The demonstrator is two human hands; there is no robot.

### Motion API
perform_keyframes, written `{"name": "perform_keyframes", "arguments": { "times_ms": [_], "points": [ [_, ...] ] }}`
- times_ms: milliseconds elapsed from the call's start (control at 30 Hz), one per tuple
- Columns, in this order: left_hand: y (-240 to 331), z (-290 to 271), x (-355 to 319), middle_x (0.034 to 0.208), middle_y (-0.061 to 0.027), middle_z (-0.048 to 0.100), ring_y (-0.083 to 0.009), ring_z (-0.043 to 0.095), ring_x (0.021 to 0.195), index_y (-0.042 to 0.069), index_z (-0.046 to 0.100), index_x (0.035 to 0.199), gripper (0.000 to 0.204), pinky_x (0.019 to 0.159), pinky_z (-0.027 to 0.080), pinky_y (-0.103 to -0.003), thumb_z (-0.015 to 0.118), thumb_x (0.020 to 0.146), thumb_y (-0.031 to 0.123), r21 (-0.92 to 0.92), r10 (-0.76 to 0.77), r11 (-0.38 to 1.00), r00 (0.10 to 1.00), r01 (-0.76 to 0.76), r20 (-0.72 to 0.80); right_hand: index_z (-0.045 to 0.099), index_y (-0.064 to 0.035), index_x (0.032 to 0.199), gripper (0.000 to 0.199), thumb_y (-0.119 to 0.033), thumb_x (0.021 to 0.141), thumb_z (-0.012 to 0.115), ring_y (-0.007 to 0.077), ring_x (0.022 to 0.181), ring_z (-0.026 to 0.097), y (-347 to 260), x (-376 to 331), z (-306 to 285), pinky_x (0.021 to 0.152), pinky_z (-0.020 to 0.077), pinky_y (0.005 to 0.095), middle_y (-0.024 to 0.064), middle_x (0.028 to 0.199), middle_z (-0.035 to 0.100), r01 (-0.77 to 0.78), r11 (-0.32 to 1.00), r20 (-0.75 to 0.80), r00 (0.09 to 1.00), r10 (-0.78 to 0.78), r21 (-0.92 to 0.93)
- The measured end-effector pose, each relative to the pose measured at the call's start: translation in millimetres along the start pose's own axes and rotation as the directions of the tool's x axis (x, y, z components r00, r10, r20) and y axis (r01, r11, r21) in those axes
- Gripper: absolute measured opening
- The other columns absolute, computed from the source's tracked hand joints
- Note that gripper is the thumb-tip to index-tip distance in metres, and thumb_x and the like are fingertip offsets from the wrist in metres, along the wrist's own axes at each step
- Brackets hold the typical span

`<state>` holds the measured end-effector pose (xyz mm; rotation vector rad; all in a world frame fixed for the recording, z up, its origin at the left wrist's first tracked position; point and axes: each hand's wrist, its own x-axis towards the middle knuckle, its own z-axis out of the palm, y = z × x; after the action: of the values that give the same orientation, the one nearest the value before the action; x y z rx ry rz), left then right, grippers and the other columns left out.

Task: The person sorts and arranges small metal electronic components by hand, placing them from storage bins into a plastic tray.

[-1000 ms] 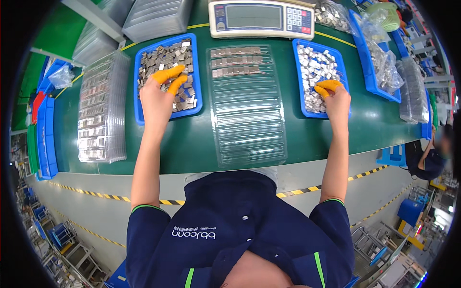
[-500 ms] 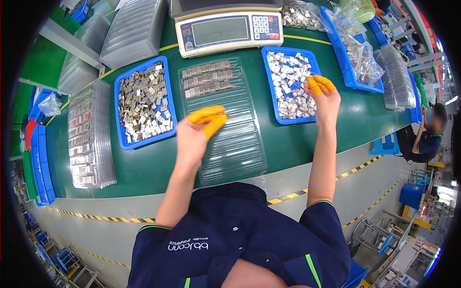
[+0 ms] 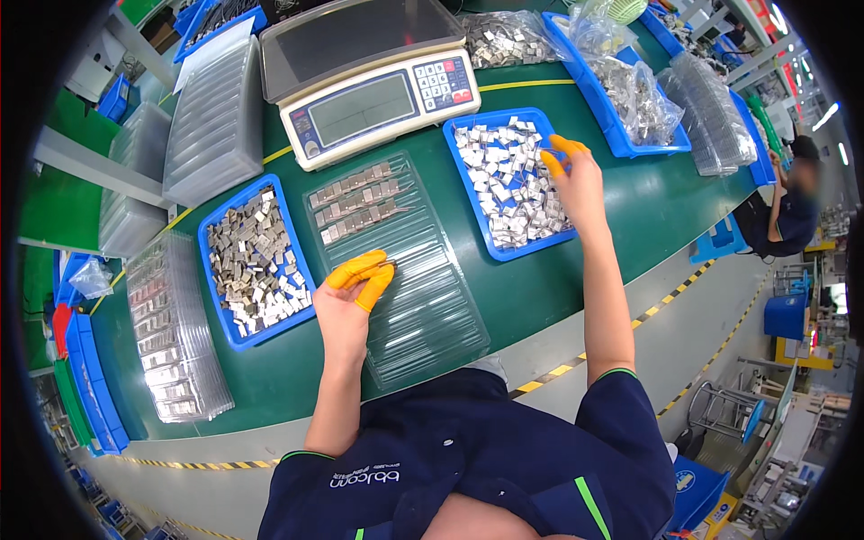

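My left hand (image 3: 340, 301), in yellow finger covers, is over the left side of a clear ribbed plastic tray (image 3: 432, 306). Its thumb and fingers are pinched together, with a small dark bit at their tips that I cannot make out. Rows of small metal connectors (image 3: 360, 200) lie in the tray's far slots. My right hand (image 3: 580, 189), also in yellow finger covers, reaches over the right edge of a blue bin (image 3: 490, 245) of white and silver connectors (image 3: 513, 184). Its thumb and fingers are curved and slightly apart, nothing visible between them.
Another blue bin (image 3: 241, 342) of metal connectors stands left of the clear tray. Stacked filled trays (image 3: 175, 333) are farther left. A weighing scale (image 3: 378, 99) stands behind. At the far right, a blue crate (image 3: 621, 144) holds bagged parts. A person (image 3: 792, 198) sits beyond.
The view has shifted and turned, so the bench appears lower and tilted. My left hand is drawn back toward the tray's left edge, its fingers pinched more closely. My right hand stays by the bin's right edge.
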<state>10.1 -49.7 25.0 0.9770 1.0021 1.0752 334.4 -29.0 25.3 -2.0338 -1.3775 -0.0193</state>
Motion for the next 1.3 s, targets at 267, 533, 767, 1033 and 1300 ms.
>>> {"name": "perform_keyframes", "arguments": {
  "times_ms": [267, 533, 767, 1033, 1300],
  "points": [
    [0, -6, 5, 0.098, -0.0095, 0.064, -0.0158, 0.061, 0.089, -0.003, 0.062, 0.099, 0.024, 0.084, 0.047, -0.027, 0.065, 0.075, -0.006, -0.046, -0.032, 0.998, 0.999, 0.033, 0.001, 0.068, -0.0046, 0.080, 0.015, -0.014, 0.069, 0.071, 0.0290, 0.080, 0.058, 1, 22, 20, 0.071, 0.0468, 0.0380, 0.0132, 0.084, 0.063, 0.122, 0.969, 0.065, 0.992, -0.111, -0.215],
    [3, -8, 0, 0.099, -0.0097, 0.064, -0.0160, 0.060, 0.092, -0.003, 0.062, 0.100, 0.025, 0.086, 0.046, -0.027, 0.065, 0.075, -0.005, -0.060, -0.051, 0.997, 0.999, 0.050, -0.016, 0.063, -0.0007, 0.082, 0.018, -0.013, 0.072, 0.072, 0.0218, 0.075, 0.060, -22, 14, 7, 0.069, 0.0464, 0.0310, 0.0091, 0.079, 0.064, 0.196, 0.976, -0.225, 0.959, -0.172, 0.090],
    [8, -2, -1, 0.101, -0.0110, 0.064, -0.0161, 0.060, 0.092, -0.005, 0.061, 0.105, 0.026, 0.086, 0.045, -0.025, 0.062, 0.078, -0.003, -0.068, -0.134, 0.989, 0.988, 0.128, -0.079, 0.062, -0.0032, 0.108, 0.033, -0.004, 0.076, 0.068, 0.0083, 0.074, 0.058, -50, -32, 12, 0.068, 0.0460, 0.0227, 0.0082, 0.089, 0.067, -0.119, 0.888, -0.106, 0.977, 0.185, 0.445],
    [7, -1, -5, 0.101, -0.0103, 0.064, -0.0149, 0.060, 0.091, -0.005, 0.061, 0.105, 0.026, 0.084, 0.046, -0.024, 0.063, 0.079, -0.002, -0.087, -0.119, 0.989, 0.993, 0.118, -0.005, 0.062, 0.0036, 0.101, 0.023, 0.003, 0.078, 0.063, 0.0122, 0.087, 0.061, -154, -106, 10, 0.078, 0.0492, 0.0229, 0.0086, 0.095, 0.065, -0.466, 0.404, 0.483, 0.873, 0.067, 0.787],
    [4, -2, -5, 0.101, -0.0106, 0.064, -0.0148, 0.060, 0.092, -0.004, 0.061, 0.104, 0.026, 0.086, 0.046, -0.025, 0.062, 0.079, -0.002, -0.143, -0.102, 0.984, 0.995, 0.102, 0.012, 0.064, 0.0042, 0.096, 0.022, 0.001, 0.075, 0.067, 0.0114, 0.082, 0.062, -151, -109, 9, 0.076, 0.0495, 0.0229, 0.0087, 0.091, 0.066, -0.437, 0.533, 0.494, 0.868, 0.041, 0.724]
  ]
}}
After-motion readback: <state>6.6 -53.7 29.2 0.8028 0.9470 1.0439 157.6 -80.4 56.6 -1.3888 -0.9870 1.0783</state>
